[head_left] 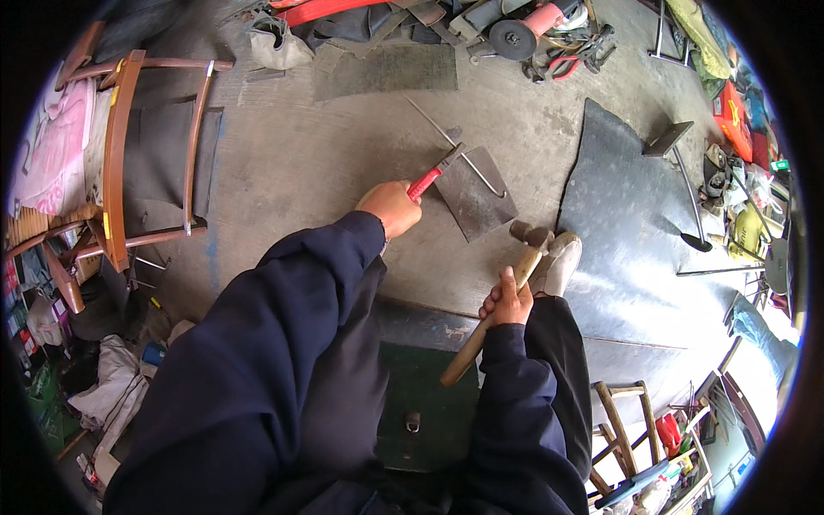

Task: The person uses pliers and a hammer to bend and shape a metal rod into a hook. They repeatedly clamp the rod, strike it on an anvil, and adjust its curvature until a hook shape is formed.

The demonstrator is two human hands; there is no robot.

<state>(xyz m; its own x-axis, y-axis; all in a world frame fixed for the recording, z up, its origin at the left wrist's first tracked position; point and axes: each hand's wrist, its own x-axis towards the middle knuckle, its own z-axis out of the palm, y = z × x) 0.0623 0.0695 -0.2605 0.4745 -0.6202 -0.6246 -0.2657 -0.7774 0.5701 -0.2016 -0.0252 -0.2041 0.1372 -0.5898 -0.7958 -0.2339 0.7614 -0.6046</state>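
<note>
In my left hand [393, 209] are red-handled pliers [426, 183], the fingers closed round the grips. Their dark jaws meet a thin metal rod [433, 123], which slants down to the right and ends in a bend over a flat metal plate [463, 204] on the floor. My right hand [507, 304] is wrapped round the wooden handle of a hammer [468, 354]. The metal hammer head [532, 235] is beside my shoe [560, 266], to the right of the plate.
An angle grinder [519, 34] and red-handled pliers [564, 67] lie at the far side. A dark sheet [614, 197] covers the floor at right. Wooden chair frames stand at left [116, 163] and lower right [627, 429]. A metal stand [687, 184] rises at right.
</note>
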